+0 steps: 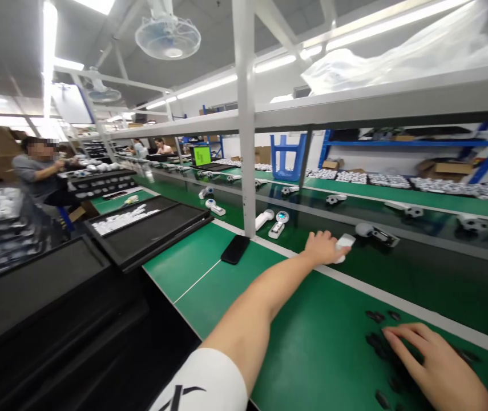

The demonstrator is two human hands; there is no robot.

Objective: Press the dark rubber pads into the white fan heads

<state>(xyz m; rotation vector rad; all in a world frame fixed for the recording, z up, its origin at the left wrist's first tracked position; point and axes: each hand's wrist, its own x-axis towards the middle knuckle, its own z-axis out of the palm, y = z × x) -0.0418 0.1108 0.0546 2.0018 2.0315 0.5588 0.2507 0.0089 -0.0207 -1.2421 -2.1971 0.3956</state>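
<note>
My left hand (pixel 324 248) reaches out over the belt's near edge, its thumb and fingers on a white plastic part (pixel 345 245). Low on the right, my right hand (pixel 434 357) is over small black pieces (pixel 376 342) scattered on the green tabletop (pixel 312 337); its thumb and index finger come close together, and anything between them is too small to make out. Just right of the white part, a grey-and-white device (pixel 376 233) lies on the dark green belt (pixel 436 257). Two more white devices, one with a shiny round face (pixel 278 224), lie left of my left hand.
A black phone (pixel 236 249) lies beside a white upright post (pixel 246 171). Black trays (pixel 141 231) are on the left. A shelf beam (pixel 376 103) crosses above the belt. A person (pixel 40 171) sits at the far left.
</note>
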